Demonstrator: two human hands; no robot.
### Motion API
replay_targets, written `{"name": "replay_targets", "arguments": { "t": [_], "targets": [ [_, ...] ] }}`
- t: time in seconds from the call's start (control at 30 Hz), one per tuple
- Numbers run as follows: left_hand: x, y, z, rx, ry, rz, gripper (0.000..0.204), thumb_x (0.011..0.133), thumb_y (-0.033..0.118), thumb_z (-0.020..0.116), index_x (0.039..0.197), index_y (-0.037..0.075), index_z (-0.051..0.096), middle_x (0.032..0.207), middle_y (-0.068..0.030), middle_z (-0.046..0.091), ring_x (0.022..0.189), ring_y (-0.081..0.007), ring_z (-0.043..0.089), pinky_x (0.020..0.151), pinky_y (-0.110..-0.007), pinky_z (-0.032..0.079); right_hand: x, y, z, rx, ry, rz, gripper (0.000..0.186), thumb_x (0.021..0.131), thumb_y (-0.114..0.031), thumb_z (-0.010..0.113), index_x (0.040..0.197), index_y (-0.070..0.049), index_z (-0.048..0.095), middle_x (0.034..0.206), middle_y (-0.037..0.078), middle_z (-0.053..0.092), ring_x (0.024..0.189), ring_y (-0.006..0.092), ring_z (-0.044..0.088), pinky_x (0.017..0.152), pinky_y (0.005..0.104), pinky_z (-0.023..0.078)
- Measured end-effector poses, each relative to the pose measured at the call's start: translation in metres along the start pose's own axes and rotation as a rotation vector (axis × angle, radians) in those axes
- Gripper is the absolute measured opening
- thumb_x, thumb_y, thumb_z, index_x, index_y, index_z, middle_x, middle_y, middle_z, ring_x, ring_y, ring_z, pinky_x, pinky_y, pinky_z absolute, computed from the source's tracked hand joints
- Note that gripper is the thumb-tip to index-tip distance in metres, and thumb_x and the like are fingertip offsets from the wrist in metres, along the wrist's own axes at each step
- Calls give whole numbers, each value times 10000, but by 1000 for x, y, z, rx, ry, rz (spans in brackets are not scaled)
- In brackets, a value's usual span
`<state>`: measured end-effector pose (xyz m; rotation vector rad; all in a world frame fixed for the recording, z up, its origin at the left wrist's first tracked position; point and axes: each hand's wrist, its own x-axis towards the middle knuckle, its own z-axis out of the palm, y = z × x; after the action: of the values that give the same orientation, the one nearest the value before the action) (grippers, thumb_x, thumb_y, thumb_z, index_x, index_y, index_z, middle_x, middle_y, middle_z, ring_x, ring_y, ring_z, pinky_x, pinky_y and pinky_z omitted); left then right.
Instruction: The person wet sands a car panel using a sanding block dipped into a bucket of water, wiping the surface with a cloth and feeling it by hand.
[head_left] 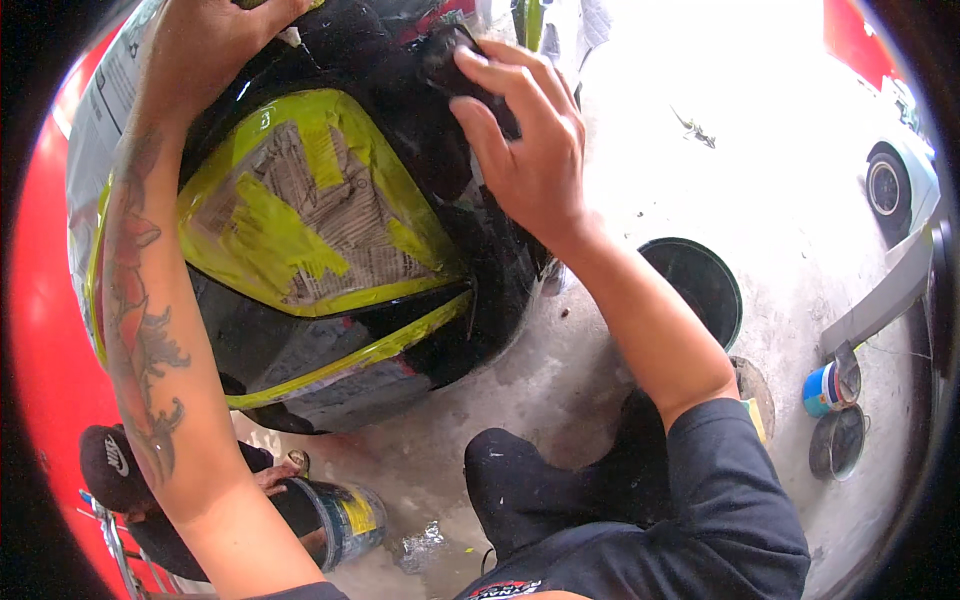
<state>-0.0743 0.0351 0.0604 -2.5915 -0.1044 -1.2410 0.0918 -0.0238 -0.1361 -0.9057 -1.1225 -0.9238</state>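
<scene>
A glossy black car front panel (500, 245) curves beneath my hands. Its headlight area (330, 200) is masked with newspaper and yellow-green tape. With bent fingers, my right hand (535, 140) grips a small black block (445, 60) lying against the upper part of the panel; the block's exact kind is unclear. My left hand (215, 40) reaches over the panel's upper left, beside a pale chip. The picture's top edge cuts off most of its fingers, and a bit of yellow-green shows under them. Lower down, a taped strip (370, 350) runs along the panel.
At the lower left, another person in a black cap (105, 465) crouches beside a dark bucket (350, 520). A large black tub (695, 290) stands right of the car. Further right are a blue can (825, 390), a dark container (838, 443) and a white car (900, 185).
</scene>
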Motion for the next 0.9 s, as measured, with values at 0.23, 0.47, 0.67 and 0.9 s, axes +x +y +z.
{"name": "replay_targets", "arguments": {
  "t": [0.23,0.47,0.67,0.9],
  "targets": [
    [-3,-9,-3,18,92,167,164,850,47,779,986,-30,730,1008,-60,697,786,-119,672,659,-250,550,11,-4,8,-14,57,-58,305,855,-173,774,1154,-128,733,1175,118,706,1068,343,662,936,432,534],
    [2,-1,-3,-228,-88,-118,152,857,47,776,984,-24,731,920,-56,717,764,-122,681,671,-249,564,36,-5,4,-41,42,-29,323,887,-166,796,1194,-82,742,1209,155,723,1116,324,693,960,393,543],
    [-2,-1,3,-58,83,82,167,872,49,776,1017,-19,729,901,-59,721,761,-112,686,654,-253,567,26,-12,-3,-46,22,-69,296,875,-108,751,1146,-3,692,1143,228,692,1091,415,664,933,455,541],
    [-1,-24,4,-116,70,120,156,870,30,773,1009,-25,728,1009,-76,721,806,-124,695,703,-250,577,48,-11,10,-21,45,-95,318,864,-79,754,1175,-34,701,1173,195,693,1064,382,675,908,452,551]
  ]
}}
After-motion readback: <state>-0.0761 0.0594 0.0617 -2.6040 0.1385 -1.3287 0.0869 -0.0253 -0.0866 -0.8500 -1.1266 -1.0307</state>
